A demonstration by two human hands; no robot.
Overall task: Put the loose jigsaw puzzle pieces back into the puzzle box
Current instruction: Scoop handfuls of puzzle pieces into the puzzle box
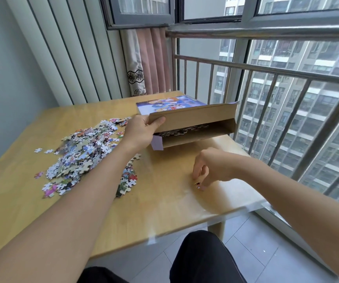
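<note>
- Left hand I see gripping the brown cardboard puzzle box's opened flap.
- Right hand pinches one small jigsaw piece on the light wooden table.

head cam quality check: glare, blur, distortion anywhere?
Head view: daylight from the window leaves pale glare streaks on the table near the right hand; wide-angle lens bows the railing and wall slats; the small piece under the right fingers is soft, while the pile and box held by the left hand read clearly.
</note>
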